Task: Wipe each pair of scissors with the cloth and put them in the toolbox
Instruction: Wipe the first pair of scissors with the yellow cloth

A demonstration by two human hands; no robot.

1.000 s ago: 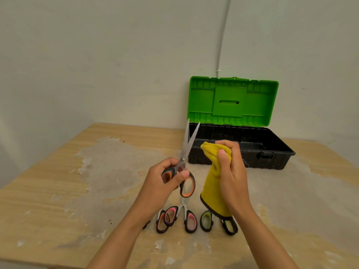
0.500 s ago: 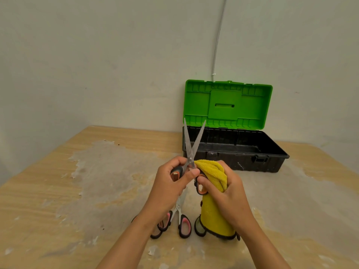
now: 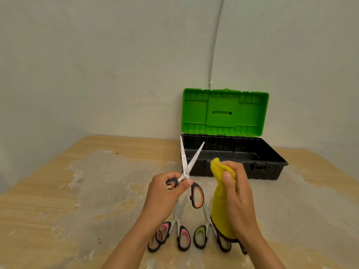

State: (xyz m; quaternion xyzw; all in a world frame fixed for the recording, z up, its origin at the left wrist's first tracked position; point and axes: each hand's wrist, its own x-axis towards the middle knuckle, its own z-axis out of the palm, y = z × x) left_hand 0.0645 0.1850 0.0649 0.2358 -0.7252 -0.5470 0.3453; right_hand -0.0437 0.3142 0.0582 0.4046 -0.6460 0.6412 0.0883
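Our left hand (image 3: 165, 193) grips orange-handled scissors (image 3: 189, 177), blades apart. Our right hand (image 3: 238, 195) clutches a yellow cloth (image 3: 220, 208). We see no readable writing.

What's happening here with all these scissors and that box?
A person is cleaning scissors. The left hand holds up an orange-handled pair of scissors with its blades spread, and the right hand grips a yellow cloth beside it, not touching the blades. More scissors, a pink-handled pair and a green-handled pair among them, lie on the worn wooden table. The black toolbox, green lid up, looks empty.
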